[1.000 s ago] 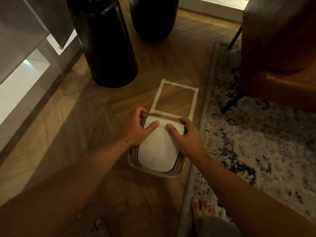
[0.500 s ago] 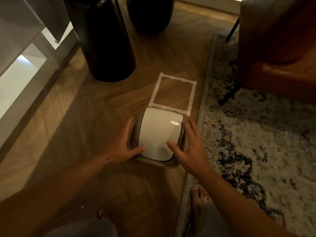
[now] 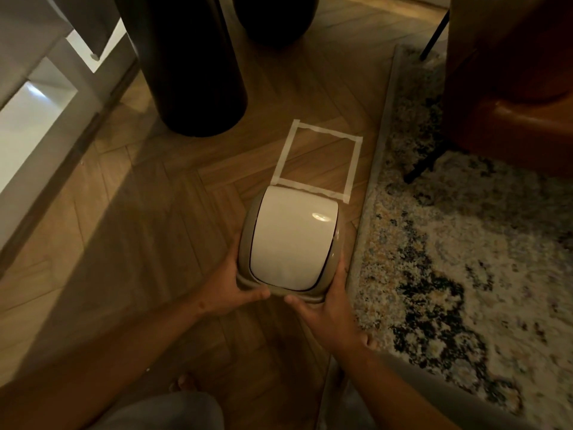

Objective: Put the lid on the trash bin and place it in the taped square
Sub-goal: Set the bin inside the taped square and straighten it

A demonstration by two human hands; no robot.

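Note:
A small beige trash bin with its white swing lid fitted on top sits on the wooden floor, seen from above. Its far edge covers the near strip of the taped square, which lies just beyond it. My left hand grips the bin's near left side, thumb across the front rim. My right hand grips the near right side, fingers wrapped around the rim. The bin's body below the lid is hidden.
A tall black cylinder stands left of the square and a second dark one behind it. A patterned rug borders the square's right side, with a brown chair on it. White furniture lines the left.
My hands left the top of the lid and slid down to the bin's near sides, where they now grip it. The bin appears closer and larger, and shifted slightly toward the square.

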